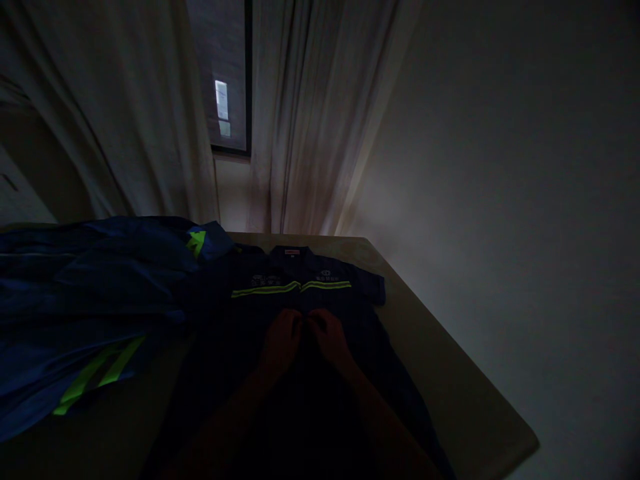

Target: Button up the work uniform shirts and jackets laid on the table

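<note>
1. In a dim room, a dark short-sleeved shirt (305, 300) lies spread on the surface (425, 360) before me, its collar (293, 257) toward the curtains (330, 133)
2. My left hand (283, 339) and right hand (327, 335) meet low over its front, just below the yellow-green stripe (326, 285), fingers curled narrow; I cannot tell in this gloom whether either pinches cloth
3. The fabric looks light, soft and limp, hardly fragile, likely to wrinkle or slide if tugged; I judge the front edges, fingertip and thumb, the best hold
4. Beside it, at left, sprawls a crumpled blue garment (110, 273)
</note>
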`<state>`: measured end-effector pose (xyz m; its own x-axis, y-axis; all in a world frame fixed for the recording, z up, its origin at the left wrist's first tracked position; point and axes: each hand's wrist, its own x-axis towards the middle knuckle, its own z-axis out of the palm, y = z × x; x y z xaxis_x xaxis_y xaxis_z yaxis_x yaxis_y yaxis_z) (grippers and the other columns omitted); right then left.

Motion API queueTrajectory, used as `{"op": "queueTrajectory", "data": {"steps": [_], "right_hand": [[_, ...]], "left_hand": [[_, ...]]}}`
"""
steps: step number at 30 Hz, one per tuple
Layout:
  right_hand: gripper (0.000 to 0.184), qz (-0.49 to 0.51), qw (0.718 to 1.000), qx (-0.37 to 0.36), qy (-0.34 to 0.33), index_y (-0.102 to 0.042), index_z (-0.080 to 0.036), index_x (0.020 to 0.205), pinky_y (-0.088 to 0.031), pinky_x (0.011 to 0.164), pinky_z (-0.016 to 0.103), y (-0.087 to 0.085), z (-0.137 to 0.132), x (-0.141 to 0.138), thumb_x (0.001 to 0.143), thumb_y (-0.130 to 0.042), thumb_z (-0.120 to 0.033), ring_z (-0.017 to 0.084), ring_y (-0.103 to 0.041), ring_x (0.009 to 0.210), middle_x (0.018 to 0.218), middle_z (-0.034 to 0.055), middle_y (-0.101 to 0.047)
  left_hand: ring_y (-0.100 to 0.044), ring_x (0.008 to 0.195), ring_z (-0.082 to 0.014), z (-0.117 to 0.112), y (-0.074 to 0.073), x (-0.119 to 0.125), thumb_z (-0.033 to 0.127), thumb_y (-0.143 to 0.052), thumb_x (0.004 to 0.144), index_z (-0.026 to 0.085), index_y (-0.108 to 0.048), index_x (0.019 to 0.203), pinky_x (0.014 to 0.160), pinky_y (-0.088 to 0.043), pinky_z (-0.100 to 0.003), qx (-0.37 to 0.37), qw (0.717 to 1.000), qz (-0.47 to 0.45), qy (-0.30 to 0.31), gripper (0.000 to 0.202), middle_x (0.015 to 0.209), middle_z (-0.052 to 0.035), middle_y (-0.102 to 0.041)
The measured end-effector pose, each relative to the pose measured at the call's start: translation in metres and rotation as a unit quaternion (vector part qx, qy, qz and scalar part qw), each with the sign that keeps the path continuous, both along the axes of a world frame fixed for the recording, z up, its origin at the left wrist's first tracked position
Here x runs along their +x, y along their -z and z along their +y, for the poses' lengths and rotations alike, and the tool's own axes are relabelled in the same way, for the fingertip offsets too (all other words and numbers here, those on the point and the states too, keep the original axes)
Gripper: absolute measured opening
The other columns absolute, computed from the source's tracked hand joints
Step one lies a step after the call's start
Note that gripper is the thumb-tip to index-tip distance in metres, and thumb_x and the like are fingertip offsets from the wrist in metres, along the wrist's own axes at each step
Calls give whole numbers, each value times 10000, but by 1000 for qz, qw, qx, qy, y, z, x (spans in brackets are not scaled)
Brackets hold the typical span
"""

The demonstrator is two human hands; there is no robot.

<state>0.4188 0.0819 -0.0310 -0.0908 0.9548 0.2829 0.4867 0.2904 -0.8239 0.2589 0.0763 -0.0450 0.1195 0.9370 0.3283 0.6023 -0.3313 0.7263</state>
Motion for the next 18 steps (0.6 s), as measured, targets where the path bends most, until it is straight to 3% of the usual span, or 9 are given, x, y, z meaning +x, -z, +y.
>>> {"op": "queueTrajectory", "data": {"steps": [10, 15, 18], "right_hand": [[162, -33, 999, 11, 24, -724, -212, 931, -507, 851, 327, -2, 0, -2, 888, -603, -311, 213, -690, 904, 944, 56, -746], [235, -23, 997, -33, 65, -721, -206, 822, -506, 728, 303, -8, 1, 1, 872, -626, -415, 207, -676, 767, 798, 31, -740], [293, -13, 998, -53, 42, -738, -204, 820, -509, 728, 306, -11, 1, 5, 904, -580, -436, 211, -682, 775, 794, 32, -747]], "left_hand": [[-632, 959, -204, -2, -3, -1, 167, -453, 986, 211, -611, 1000, 889, -498, -361, 21, 1000, 0, 7, 165, 1018, -49, -644], [-638, 941, -201, -2, -3, 0, 170, -466, 975, 216, -617, 994, 874, -502, -359, 15, 1000, 8, -6, 159, 1002, -45, -659], [-643, 935, -199, -2, -2, 0, 161, -463, 966, 220, -615, 979, 867, -505, -354, 17, 1000, 10, -4, 164, 989, -42, -660]]}}
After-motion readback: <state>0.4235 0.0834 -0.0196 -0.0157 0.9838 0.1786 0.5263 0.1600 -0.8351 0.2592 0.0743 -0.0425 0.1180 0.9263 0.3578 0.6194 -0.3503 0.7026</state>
